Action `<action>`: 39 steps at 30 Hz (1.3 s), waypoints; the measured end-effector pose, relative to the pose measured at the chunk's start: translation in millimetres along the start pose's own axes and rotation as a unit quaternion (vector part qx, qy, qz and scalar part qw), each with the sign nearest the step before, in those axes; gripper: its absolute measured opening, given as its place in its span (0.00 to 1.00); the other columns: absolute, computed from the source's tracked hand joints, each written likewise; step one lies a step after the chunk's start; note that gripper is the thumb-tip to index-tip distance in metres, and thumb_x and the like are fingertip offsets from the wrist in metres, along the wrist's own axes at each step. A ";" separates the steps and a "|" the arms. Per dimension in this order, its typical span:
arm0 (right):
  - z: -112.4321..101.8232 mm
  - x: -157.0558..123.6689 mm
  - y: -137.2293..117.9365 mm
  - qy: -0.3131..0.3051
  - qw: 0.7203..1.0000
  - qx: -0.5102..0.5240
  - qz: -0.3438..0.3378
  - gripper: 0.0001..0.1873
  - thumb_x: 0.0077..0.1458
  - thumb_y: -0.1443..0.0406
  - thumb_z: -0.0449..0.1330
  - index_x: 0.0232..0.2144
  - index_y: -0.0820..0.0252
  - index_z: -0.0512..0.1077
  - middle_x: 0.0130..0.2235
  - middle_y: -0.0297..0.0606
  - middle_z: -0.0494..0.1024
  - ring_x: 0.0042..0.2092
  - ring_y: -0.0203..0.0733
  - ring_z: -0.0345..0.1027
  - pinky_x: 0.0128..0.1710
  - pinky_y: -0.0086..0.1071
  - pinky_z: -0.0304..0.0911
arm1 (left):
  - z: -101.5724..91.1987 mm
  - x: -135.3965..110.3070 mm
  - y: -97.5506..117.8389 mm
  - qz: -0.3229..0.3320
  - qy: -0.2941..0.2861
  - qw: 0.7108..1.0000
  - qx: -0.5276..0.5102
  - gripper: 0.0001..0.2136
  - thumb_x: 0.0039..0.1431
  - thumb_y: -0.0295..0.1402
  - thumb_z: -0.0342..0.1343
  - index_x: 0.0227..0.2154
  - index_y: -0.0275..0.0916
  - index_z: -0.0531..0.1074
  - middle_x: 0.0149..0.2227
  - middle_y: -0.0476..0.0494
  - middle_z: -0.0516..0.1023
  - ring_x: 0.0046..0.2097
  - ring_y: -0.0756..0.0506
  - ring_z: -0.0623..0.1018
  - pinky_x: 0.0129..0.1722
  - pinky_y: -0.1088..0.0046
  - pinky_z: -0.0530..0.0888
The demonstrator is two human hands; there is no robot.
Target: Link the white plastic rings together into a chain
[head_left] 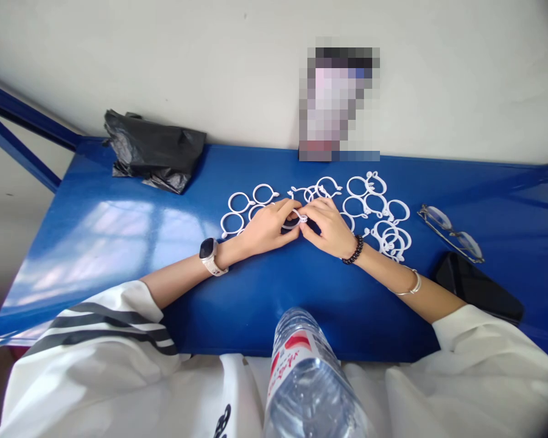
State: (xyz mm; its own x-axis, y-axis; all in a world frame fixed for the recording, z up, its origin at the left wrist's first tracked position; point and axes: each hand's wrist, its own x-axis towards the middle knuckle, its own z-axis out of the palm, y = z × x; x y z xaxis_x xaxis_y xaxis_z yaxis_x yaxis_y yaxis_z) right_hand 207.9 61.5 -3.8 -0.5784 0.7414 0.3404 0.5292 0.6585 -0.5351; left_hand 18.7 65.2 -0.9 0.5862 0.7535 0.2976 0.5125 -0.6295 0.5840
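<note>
A: What's nearest?
B: A clear water bottle, its contents unclear from here.
A: And the hands?
B: Left hand and right hand rest on the blue table, fingertips meeting, both pinching one white ring.
A: Beyond?
B: Loose white rings, a black bag.

Blue table top: painted, smooth, glossy, reflecting window light. White rings: smooth plastic, as is the one pinched between both hands; black bag: thin crinkled plastic film, slight sheen. Water bottle: clear ribbed plastic, glossy printed label; wall matt.
</note>
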 end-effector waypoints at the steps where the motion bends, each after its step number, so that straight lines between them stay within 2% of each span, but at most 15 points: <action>1: 0.0 -0.1 0.0 0.003 1.000 0.000 -0.001 0.08 0.60 0.67 0.50 0.37 0.57 0.69 0.35 0.38 0.77 0.39 0.44 0.68 0.47 0.42 0.58 | 0.1 -0.1 -0.1 0.001 0.000 1.000 0.001 0.10 0.59 0.31 0.52 0.43 0.36 0.65 0.36 0.44 0.75 0.34 0.48 0.76 0.32 0.76 0.70; 8: 0.7 -0.4 0.3 0.008 1.000 -0.006 -0.004 0.08 0.61 0.66 0.50 0.38 0.58 0.69 0.34 0.38 0.77 0.39 0.44 0.68 0.47 0.42 0.59 | 1.2 -1.2 -0.2 0.001 0.001 1.000 0.011 0.11 0.58 0.31 0.52 0.43 0.36 0.65 0.36 0.44 0.75 0.34 0.48 0.76 0.32 0.76 0.70; 17: 1.9 0.1 0.8 0.015 1.000 -0.004 -0.020 0.08 0.56 0.70 0.52 0.37 0.59 0.68 0.34 0.38 0.77 0.38 0.44 0.68 0.46 0.42 0.59 | 1.9 -0.6 -1.1 0.007 -0.001 1.000 0.023 0.11 0.58 0.31 0.52 0.44 0.35 0.65 0.37 0.44 0.75 0.35 0.48 0.76 0.33 0.75 0.71; 39: 1.4 -0.5 2.0 -0.003 1.000 -0.008 -0.013 0.07 0.58 0.69 0.51 0.37 0.57 0.68 0.34 0.38 0.76 0.39 0.45 0.67 0.47 0.42 0.58 | 2.1 -0.5 -1.1 0.015 -0.011 0.999 0.043 0.11 0.59 0.31 0.51 0.44 0.34 0.65 0.36 0.43 0.75 0.37 0.46 0.76 0.33 0.74 0.71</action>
State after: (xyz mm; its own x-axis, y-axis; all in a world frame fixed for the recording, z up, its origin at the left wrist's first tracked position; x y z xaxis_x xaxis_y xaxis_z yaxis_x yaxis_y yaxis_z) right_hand 208.4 62.3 -6.1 -0.5954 0.7237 0.3490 0.5241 0.6790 -0.5141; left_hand 19.2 65.1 -3.2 0.6149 0.7306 0.2969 0.5458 -0.6660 0.5084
